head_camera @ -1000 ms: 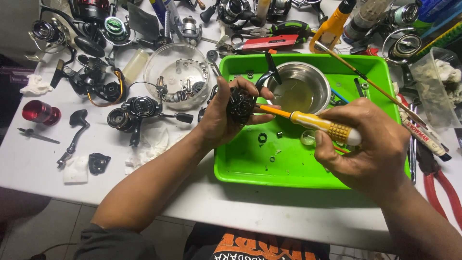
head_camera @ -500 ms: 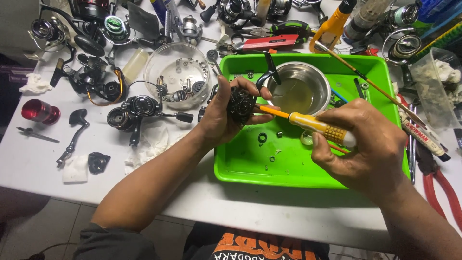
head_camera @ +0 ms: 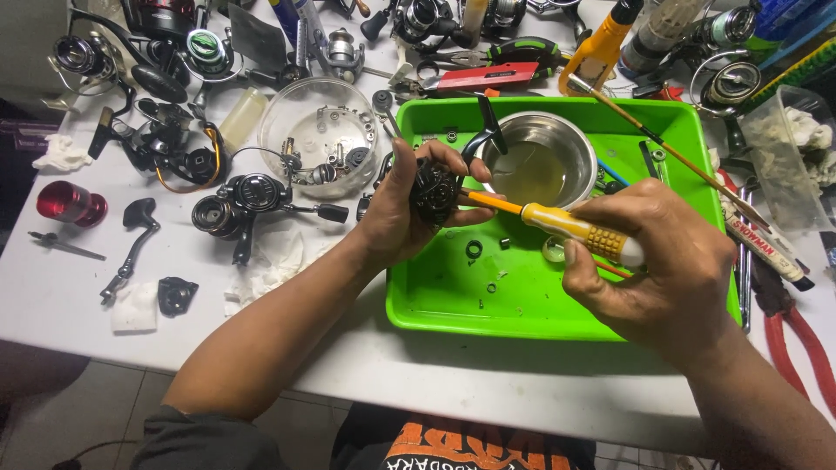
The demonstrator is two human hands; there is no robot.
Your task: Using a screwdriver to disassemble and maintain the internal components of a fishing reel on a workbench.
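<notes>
Black reel body (head_camera: 433,190), round, dark, greasy-looking, held over green tray (head_camera: 522,305) beside steel bowl (head_camera: 540,161). Left hand (head_camera: 409,204) fingers curled tight around it. Right hand (head_camera: 653,261) closed on yellow screwdriver (head_camera: 575,228), tip touching reel body.

**Materials and finishes around the green tray**

We see the tray (head_camera: 435,296) as glossy green plastic, smooth. Inside it, the bowl (head_camera: 540,161) looks like polished steel, mirror-bright rim. Our left hand (head_camera: 396,218) grips a reel part (head_camera: 433,191) over the tray's left side: dark, matt, rough-textured. Our right hand (head_camera: 657,261) holds a screwdriver (head_camera: 575,228): yellow plastic handle, glossy with a ribbed grip. Left of the tray: clear glossy plastic dish (head_camera: 318,144), soft white tissue (head_camera: 270,261), shiny red metallic spool (head_camera: 70,203). The table (head_camera: 52,296) under the tray is matt white.
</notes>
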